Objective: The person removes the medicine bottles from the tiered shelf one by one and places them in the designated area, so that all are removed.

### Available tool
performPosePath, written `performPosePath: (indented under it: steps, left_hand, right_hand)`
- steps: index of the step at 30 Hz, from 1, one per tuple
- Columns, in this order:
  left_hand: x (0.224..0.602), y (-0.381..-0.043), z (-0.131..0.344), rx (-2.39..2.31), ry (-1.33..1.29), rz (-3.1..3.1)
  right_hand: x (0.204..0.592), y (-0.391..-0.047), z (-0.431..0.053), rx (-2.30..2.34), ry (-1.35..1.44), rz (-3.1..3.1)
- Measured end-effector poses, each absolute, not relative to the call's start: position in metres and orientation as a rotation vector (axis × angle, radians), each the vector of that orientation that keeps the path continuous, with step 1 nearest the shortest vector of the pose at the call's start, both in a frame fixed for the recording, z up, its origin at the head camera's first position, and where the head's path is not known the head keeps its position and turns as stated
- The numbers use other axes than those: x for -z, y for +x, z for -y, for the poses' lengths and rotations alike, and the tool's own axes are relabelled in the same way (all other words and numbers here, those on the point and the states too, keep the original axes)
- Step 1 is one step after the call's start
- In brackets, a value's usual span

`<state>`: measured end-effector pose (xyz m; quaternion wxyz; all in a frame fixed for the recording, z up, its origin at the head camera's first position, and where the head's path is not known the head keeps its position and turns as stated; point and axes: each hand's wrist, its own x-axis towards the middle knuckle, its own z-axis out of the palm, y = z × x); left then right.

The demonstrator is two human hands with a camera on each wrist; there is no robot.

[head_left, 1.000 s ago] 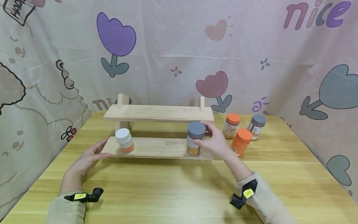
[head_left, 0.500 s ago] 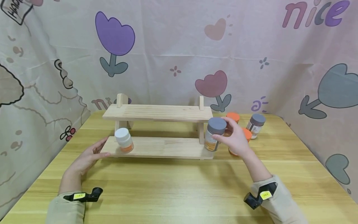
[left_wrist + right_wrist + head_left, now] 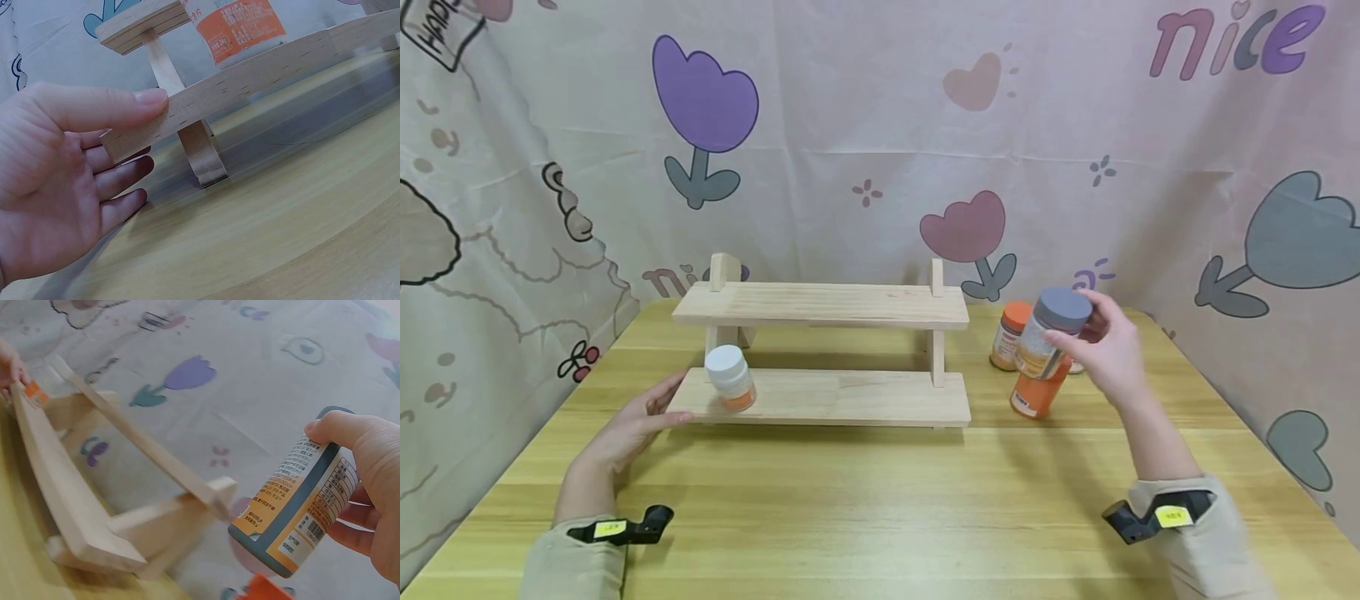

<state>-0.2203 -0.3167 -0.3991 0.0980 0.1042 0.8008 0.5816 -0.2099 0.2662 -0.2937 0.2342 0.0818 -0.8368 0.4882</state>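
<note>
My right hand (image 3: 1108, 350) grips a grey-capped pill bottle (image 3: 1051, 333) in the air, tilted, right of the two-tier wooden shelf (image 3: 895, 398). In the right wrist view the pill bottle (image 3: 294, 500) shows a white and orange label, thumb on its near side. At the shelf's left end, my left hand (image 3: 636, 429) holds the lower board, thumb on its front edge. The left wrist view shows my left hand (image 3: 69, 162) with the other fingers behind and below the board (image 3: 219, 94). A white-capped bottle (image 3: 731, 379) stands on the lower tier near that hand.
An orange bottle (image 3: 1036, 396) stands on the table, partly covered by the held bottle in the head view. Behind it is an orange-capped bottle (image 3: 1009, 337); another bottle there is mostly hidden. A patterned cloth (image 3: 835, 108) hangs behind the table (image 3: 820, 508).
My right hand has lifted the grey-capped pill bottle off the lower tier's right end and carried it right, over the other bottles. The left hand stays on the shelf.
</note>
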Motion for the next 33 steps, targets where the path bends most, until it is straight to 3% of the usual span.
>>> performPosePath:
  steps: [16, 33]
  left_hand:
    - [0.398, -0.219, 0.315, -1.728, 0.291, -2.376]
    - [0.398, -0.219, 0.314, -1.722, 0.298, -2.374]
  right_hand:
    - [0.29, -0.204, -0.33, -1.253, -0.025, 2.302]
    - [0.336, -0.206, -0.361, -1.215, -0.253, 2.439]
